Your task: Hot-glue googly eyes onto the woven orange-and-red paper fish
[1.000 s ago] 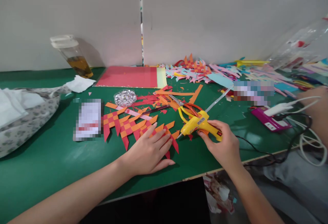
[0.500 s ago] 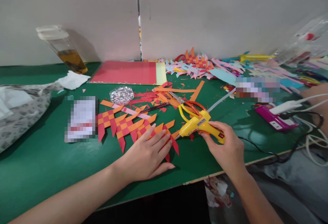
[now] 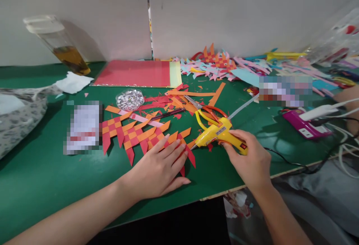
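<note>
Red and orange woven paper fish [image 3: 132, 137] lie in a row on the green table. My left hand [image 3: 161, 166] rests flat over the right end of the row, fingers stretched out, covering part of the paper. In my right hand [image 3: 249, 161] is a yellow hot glue gun [image 3: 214, 133], gripped by its handle. Its nozzle points left and meets or nearly meets the paper by my left fingertips; contact cannot be told. A clear glue stick [image 3: 243, 106] sticks out of the gun's back. Scissors [image 3: 206, 113] with orange and yellow handles lie just behind the gun.
Beyond the fish sit a bag of googly eyes [image 3: 130, 100], paper scraps and a pack of red paper [image 3: 134, 73]. A bottle of tea [image 3: 66, 52] stands at the back left. A purple power strip [image 3: 305, 126] with cords lies right, near another person's arm [image 3: 347, 101].
The view has shifted slightly. Both hands, the glue gun and the paper fish keep nearly the same places relative to each other.
</note>
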`<state>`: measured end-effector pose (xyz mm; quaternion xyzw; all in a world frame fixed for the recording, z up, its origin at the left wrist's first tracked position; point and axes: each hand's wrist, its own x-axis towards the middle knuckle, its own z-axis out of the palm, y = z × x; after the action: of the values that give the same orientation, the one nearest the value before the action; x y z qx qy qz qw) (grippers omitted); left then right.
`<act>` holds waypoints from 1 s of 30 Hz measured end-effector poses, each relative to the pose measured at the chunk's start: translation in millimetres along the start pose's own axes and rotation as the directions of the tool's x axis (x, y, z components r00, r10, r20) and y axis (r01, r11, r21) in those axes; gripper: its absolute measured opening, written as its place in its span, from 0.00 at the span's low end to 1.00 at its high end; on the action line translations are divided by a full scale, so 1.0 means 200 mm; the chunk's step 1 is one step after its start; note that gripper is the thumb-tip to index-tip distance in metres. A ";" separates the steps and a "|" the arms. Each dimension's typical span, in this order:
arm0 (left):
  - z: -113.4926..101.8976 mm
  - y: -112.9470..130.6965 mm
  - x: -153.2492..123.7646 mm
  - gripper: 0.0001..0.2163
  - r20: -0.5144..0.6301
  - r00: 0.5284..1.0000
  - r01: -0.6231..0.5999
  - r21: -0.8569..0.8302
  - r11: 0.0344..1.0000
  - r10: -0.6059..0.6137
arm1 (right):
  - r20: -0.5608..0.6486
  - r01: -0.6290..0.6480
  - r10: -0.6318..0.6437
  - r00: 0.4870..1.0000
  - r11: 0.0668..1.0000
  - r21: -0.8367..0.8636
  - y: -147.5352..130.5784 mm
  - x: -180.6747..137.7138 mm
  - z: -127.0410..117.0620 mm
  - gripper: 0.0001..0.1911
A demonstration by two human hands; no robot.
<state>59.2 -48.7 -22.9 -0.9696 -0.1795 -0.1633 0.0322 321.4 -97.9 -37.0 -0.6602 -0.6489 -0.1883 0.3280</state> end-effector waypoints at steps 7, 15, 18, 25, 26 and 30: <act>-0.01 0.00 0.00 0.24 -0.008 1.000 -0.010 0.019 1.000 0.011 | 0.020 0.008 -0.007 1.000 1.000 -0.024 0.00 0.00 -0.01 0.13; -0.01 0.00 0.00 0.24 -0.005 1.000 -0.009 0.015 1.000 0.009 | 0.022 0.043 -0.042 0.999 0.999 -0.031 0.00 0.01 -0.02 0.13; -0.01 0.00 0.00 0.24 0.004 1.000 -0.007 0.012 1.000 0.007 | -0.001 0.087 -0.087 0.996 0.996 -0.014 0.00 0.01 -0.02 0.15; -0.01 0.00 0.00 0.24 0.021 1.000 -0.002 0.003 1.000 0.002 | -0.066 0.222 -0.224 0.972 0.974 -0.036 -0.01 0.01 -0.04 0.18; 0.00 0.00 0.00 0.24 0.018 1.000 -0.002 0.002 1.000 0.002 | -0.079 0.243 -0.247 0.966 0.968 -0.053 -0.01 0.01 -0.05 0.19; 0.00 0.00 0.00 0.24 0.013 1.000 -0.002 -0.004 1.000 0.002 | -0.117 0.301 -0.315 0.942 0.946 -0.121 -0.02 0.01 -0.07 0.18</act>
<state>58.3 -48.7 -23.3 -0.9708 -0.1784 -0.1575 0.0295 319.1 -105.6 -25.5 -0.5520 -0.7103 -0.3139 0.3037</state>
